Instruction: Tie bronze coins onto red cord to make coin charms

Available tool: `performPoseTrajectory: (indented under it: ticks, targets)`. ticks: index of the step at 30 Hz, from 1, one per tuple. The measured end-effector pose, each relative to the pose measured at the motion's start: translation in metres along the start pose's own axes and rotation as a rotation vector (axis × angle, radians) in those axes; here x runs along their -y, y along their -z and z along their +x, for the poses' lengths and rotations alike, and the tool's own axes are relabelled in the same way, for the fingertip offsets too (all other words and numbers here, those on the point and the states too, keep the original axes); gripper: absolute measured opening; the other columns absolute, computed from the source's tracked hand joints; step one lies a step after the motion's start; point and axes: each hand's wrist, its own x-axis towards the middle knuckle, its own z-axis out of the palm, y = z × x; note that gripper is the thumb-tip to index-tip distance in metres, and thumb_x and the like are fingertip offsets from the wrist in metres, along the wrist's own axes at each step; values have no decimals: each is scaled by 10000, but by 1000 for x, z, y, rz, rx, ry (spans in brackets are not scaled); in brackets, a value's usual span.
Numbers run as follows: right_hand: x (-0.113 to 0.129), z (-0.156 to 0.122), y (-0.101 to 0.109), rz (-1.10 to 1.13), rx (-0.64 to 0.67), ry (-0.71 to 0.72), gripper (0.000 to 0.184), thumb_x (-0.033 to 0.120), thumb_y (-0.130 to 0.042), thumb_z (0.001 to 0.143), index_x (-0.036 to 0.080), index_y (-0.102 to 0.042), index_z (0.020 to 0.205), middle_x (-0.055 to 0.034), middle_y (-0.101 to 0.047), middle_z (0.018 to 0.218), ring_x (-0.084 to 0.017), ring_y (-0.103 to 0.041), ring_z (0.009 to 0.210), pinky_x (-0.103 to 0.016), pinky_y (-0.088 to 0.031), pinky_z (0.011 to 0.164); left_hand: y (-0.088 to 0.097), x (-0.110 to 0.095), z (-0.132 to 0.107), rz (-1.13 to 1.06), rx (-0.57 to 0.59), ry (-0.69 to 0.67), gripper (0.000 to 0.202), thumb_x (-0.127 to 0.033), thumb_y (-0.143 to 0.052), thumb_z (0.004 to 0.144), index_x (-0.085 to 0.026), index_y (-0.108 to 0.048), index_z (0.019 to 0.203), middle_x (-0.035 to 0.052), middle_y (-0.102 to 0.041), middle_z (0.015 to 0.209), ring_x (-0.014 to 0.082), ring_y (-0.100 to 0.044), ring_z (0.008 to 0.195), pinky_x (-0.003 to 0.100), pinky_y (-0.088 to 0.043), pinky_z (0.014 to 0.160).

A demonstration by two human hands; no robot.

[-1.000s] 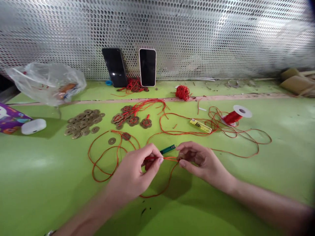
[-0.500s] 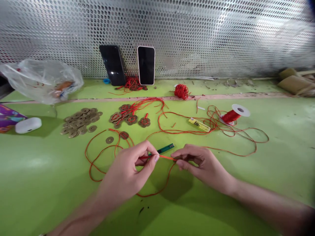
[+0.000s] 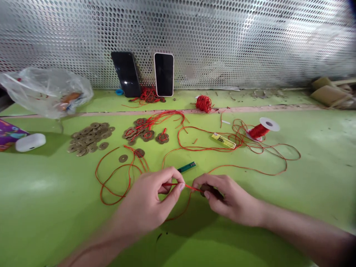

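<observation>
My left hand [image 3: 158, 198] pinches a red cord [image 3: 191, 188] between thumb and forefinger. The cord runs taut to some dark bronze coins [image 3: 207, 190], which my right hand [image 3: 229, 198] grips between thumb and fingers; how many coins there are is hidden by the fingers. More cord loops [image 3: 104, 183] lie on the green table left of my left hand, and a thin strand trails below both hands. Just behind them rests a green cutter [image 3: 187, 167]. Two loose holed coins, one [image 3: 123, 158] bare and the other [image 3: 139, 152] beside the cord, lie behind my left hand.
A pile of holed coins [image 3: 89, 138] sits at left, with flower-shaped tied coin pieces [image 3: 147, 135] near the middle. Farther right are a yellow packet [image 3: 224, 141] and a red thread spool [image 3: 258, 131]. Two phones [image 3: 126, 74] lean against the perforated metal panel [image 3: 222, 44].
Both hands have come slightly lower and nearer, with the cord still stretched between them. More of the coins now shows in my right hand.
</observation>
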Motion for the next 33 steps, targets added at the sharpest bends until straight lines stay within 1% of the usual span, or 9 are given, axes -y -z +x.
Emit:
performPoseTrajectory:
  ticks: [3,9,15,17,19,21,24,28,33]
  targets:
    - [-1,-2,0,-17,23,39,304,34,-405,749,165,-559,976,25,-499,676,-72,-372,532,-179,-338,515,-3,-2,-1,10,40,14,179,-321,-458,899,-216,-588,836,-33,-611,658,113,-584,581,195,-455,538]
    - [-2,-1,-2,-53,25,119,181,42,-393,755,175,-485,838,-3,-533,729,-80,-423,589,-180,-361,564,-7,-1,-2,-10,54,16,152,-299,-452,898,-231,-579,848,-43,-598,658,110,-581,597,205,-489,587]
    - [0,-2,-1,-11,39,81,173,38,-382,788,175,-484,815,1,-537,710,-78,-440,595,-169,-371,577,-8,3,-2,-5,66,27,148,-318,-460,901,-233,-560,834,-45,-599,658,112,-583,601,207,-489,578]
    - [0,-2,-1,4,44,64,138,79,-398,835,173,-497,816,4,-531,696,-77,-434,586,-168,-367,567,-9,3,-2,3,65,31,142,-320,-466,899,-235,-560,834,-48,-607,663,111,-589,604,207,-493,584]
    - [1,-2,-1,12,50,39,124,166,-424,899,171,-512,812,12,-517,666,-76,-419,563,-167,-355,541,-9,2,-2,12,57,38,134,-318,-475,896,-238,-561,831,-54,-624,680,107,-599,613,208,-504,606]
    - [2,-1,-1,15,48,13,195,250,-427,943,168,-527,797,14,-519,648,-73,-420,550,-165,-348,526,-9,0,-2,25,50,34,132,-315,-477,895,-241,-561,826,-59,-639,697,104,-605,616,207,-509,614]
    - [2,0,-2,7,29,4,264,289,-402,973,163,-545,790,5,-556,659,-68,-455,557,-160,-357,530,-8,-1,-3,74,39,-2,139,-310,-472,897,-242,-566,820,-57,-655,722,109,-608,627,205,-500,592]
    - [2,0,3,-42,-5,63,270,281,-380,984,165,-551,811,-4,-576,671,-74,-486,573,-167,-375,543,0,-2,-3,119,18,-48,159,-311,-478,902,-235,-579,805,-48,-657,723,113,-611,651,202,-493,594]
    - [-1,2,11,-111,-86,81,279,285,-366,988,172,-537,800,-5,-582,674,-76,-490,565,-169,-398,550,24,-3,-1,19,-110,-18,169,-325,-524,881,-211,-575,767,-29,-639,705,107,-615,640,181,-481,573]
